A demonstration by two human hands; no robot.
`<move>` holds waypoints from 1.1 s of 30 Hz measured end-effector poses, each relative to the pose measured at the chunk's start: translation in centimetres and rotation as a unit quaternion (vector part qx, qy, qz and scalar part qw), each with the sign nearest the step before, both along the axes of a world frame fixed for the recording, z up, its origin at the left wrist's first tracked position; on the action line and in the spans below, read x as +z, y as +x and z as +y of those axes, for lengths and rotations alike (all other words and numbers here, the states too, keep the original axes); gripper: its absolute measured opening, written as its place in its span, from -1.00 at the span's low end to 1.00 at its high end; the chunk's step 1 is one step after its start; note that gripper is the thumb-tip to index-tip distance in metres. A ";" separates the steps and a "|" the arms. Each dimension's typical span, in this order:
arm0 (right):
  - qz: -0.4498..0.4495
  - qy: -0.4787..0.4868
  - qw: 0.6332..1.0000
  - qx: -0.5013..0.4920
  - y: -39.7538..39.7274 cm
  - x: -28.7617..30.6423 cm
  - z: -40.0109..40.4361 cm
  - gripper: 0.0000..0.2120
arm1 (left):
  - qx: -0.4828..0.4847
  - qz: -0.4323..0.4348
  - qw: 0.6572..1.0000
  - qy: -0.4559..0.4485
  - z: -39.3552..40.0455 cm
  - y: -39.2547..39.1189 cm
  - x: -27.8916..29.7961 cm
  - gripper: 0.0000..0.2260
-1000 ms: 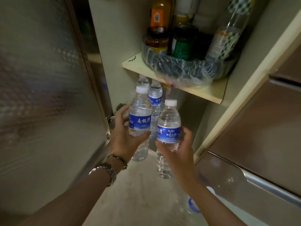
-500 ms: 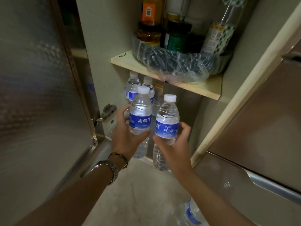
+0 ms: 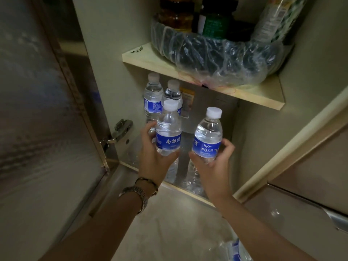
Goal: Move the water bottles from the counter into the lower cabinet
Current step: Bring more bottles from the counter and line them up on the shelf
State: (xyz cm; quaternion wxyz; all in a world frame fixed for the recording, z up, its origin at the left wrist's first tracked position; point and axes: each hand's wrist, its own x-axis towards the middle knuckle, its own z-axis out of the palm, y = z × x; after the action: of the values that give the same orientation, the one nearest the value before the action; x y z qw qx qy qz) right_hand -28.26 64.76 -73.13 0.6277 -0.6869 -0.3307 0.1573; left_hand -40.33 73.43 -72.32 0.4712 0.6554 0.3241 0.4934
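Standing nearly upright with caps up, two water bottles are held at the mouth of the open lower cabinet (image 3: 250, 132), under its shelf (image 3: 222, 85). Left bottle (image 3: 168, 131) tilts slightly away; right bottle (image 3: 208, 136) leans a bit to the right. Both forearms reach fwd from the bottom of the view, wrists roughly level. Left hand (image 3: 155, 161), w/ a watch (image 3: 138, 194) on the wrist, grasps its bottle around the blue label, thumb in front, fingers wrapped behind. Right hand (image 3: 212, 166) grasps its bottle the same way. Two more bottles (image 3: 154, 97) stand upright at the back left of the compartment. Jars (image 3: 214, 23) sit in a plastic-wrapped tray (image 3: 207, 55) on the shelf. Door (image 3: 43, 110) hangs open at left.
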 end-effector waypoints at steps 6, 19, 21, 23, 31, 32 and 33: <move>-0.007 0.032 0.999 -0.011 0.9 -1.0 1.0 -0.30 | -0.021 -0.023 0.999 -0.013 0.9 1.7 -0.9 -0.27; -0.031 0.029 0.999 -0.016 1.2 -1.7 0.9 -0.22 | -0.050 -0.001 0.999 -0.022 0.9 3.0 -1.7 -0.22; -0.033 0.029 0.999 -0.021 1.0 -1.7 0.8 -0.22 | -0.047 0.017 0.999 -0.010 0.9 2.8 -1.6 -0.21; -0.043 0.018 0.999 -0.019 1.0 -1.8 0.5 -0.21 | -0.047 0.053 0.997 -0.004 0.8 2.5 -1.6 -0.20; -0.023 -0.033 0.999 -0.029 0.2 -3.5 -1.3 -0.28 | 0.028 0.168 0.985 -0.014 -0.8 0.9 -3.3 -0.38; -0.025 -0.035 0.998 -0.035 0.0 -3.7 -1.4 -0.30 | 0.035 0.180 0.983 -0.007 -1.0 1.0 -3.5 -0.40; -0.025 -0.037 0.998 -0.039 -0.1 -3.9 -1.4 -0.32 | 0.041 0.188 0.981 -0.001 -1.2 1.0 -3.7 -0.42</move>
State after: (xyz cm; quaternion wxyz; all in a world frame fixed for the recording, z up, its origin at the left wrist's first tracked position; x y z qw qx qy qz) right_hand -28.35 63.34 -77.06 0.5990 -0.7258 -0.3133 0.1274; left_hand -39.32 72.24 -76.02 0.3816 0.7223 0.4343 0.3797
